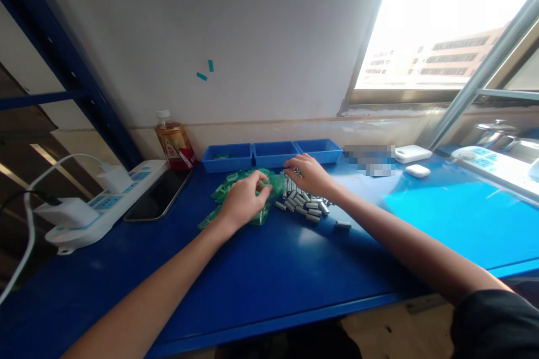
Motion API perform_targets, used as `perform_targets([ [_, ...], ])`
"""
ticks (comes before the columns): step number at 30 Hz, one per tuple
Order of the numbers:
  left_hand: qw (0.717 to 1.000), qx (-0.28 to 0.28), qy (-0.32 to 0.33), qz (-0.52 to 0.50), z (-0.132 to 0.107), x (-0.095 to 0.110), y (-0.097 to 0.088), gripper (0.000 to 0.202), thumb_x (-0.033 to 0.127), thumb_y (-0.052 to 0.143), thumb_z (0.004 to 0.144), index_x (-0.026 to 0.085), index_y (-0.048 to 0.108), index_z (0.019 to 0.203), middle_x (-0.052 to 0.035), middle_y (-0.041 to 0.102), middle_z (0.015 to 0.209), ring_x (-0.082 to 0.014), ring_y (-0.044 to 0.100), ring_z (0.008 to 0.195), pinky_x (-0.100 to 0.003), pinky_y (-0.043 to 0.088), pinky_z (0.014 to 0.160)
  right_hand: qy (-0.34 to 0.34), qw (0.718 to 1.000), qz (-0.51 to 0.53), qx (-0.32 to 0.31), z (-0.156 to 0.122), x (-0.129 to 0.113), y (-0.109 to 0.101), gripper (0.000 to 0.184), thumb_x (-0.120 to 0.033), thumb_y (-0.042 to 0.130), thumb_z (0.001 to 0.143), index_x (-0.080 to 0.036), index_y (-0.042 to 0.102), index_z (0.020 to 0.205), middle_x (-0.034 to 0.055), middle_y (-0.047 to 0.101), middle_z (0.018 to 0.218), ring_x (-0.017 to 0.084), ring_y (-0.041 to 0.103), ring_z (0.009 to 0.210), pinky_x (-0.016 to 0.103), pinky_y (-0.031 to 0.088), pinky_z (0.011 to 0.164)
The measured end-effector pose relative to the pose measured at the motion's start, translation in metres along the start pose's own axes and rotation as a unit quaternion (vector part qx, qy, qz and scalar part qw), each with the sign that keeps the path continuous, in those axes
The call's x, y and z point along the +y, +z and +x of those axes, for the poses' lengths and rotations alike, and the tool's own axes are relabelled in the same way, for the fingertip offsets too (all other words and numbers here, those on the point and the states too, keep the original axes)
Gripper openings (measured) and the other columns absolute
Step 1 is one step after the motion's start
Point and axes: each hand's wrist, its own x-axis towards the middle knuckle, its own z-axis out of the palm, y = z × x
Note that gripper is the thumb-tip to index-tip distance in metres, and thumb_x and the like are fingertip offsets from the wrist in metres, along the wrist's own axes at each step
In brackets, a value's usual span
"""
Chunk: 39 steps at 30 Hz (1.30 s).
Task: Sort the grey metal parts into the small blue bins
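Note:
My left hand (pixel 245 199) is closed, thumb and index finger curled together at the edge of a green plastic bag (pixel 275 184). Under and around it lies a pile of small green plastic bags (pixel 229 180). To the right, my right hand (pixel 310 175) hovers over the far side of a heap of short silver metal cylinders (pixel 301 202), its fingers bent and drawn together at the green bag's right edge. Whatever those fingertips hold is too small to make out. One cylinder (pixel 343 225) lies apart, nearer the front.
Three joined blue trays (pixel 275 151) stand against the wall; the left one contains some green pieces. At left are a tea bottle (pixel 173 143), a phone (pixel 159 202) and a power strip (pixel 112 199) with chargers. White cases (pixel 412 153) and another power strip (pixel 484 160) lie right.

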Motion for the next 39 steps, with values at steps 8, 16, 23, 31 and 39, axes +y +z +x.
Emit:
perform_targets([
  [8, 0.990, 0.070, -0.029, 0.120, 0.005, -0.025, -0.009, 0.034, 0.038, 0.047, 0.087, 0.020, 0.058, 0.113, -0.0096, 0.064, 0.108, -0.0284, 0.058, 0.100, -0.039, 0.047, 0.079, -0.081, 0.988, 0.019, -0.127, -0.042, -0.037, -0.016, 0.021, -0.036, 0.063, 0.081, -0.020, 0.066, 0.095, 0.0079, 0.059, 0.088, 0.025, 0.049, 0.091, 0.040, 0.040, 0.080],
  [16, 0.986, -0.002, 0.166, 0.003, -0.003, -0.001, -0.001, 0.019, 0.020, 0.044, 0.089, 0.020, 0.060, 0.100, -0.0049, 0.065, 0.100, -0.0218, 0.054, 0.103, -0.037, 0.044, 0.091, -0.109, 0.990, 0.059, -0.061, -0.039, -0.041, -0.003, 0.008, -0.019, 0.055, 0.083, -0.018, 0.062, 0.086, 0.0093, 0.057, 0.093, 0.024, 0.045, 0.096, 0.039, 0.042, 0.085],
  [23, 0.980, 0.019, 0.189, -0.061, -0.010, 0.009, 0.003, 0.015, 0.025, 0.050, 0.090, 0.022, 0.059, 0.101, -0.0044, 0.065, 0.097, -0.0208, 0.056, 0.097, -0.035, 0.046, 0.087, -0.049, 0.985, 0.165, 0.003, -0.033, -0.041, -0.012, 0.023, -0.019, 0.040, 0.093, -0.018, 0.054, 0.075, 0.0069, 0.057, 0.080, 0.019, 0.048, 0.081, 0.035, 0.042, 0.079],
  [31, 0.989, 0.026, 0.136, -0.061, -0.009, 0.008, 0.007, 0.023, 0.034, 0.044, 0.093, 0.021, 0.063, 0.094, -0.0040, 0.066, 0.090, -0.0195, 0.059, 0.089, -0.033, 0.046, 0.081, -0.072, 0.991, 0.107, 0.023, -0.040, -0.046, -0.017, 0.011, -0.025, 0.048, 0.091, -0.020, 0.054, 0.099, 0.0067, 0.061, 0.088, 0.020, 0.052, 0.085, 0.034, 0.041, 0.078],
  [39, 0.981, -0.065, 0.180, 0.024, -0.011, 0.019, 0.013, 0.030, 0.030, 0.050, 0.090, 0.022, 0.056, 0.118, -0.0078, 0.062, 0.114, -0.0247, 0.053, 0.108, -0.039, 0.043, 0.088, 0.007, 0.996, 0.022, 0.082, 0.004, -0.009, -0.011, 0.013, -0.027, 0.051, 0.087, -0.018, 0.060, 0.085, 0.0056, 0.064, 0.075, 0.021, 0.053, 0.082, 0.033, 0.040, 0.075],
])
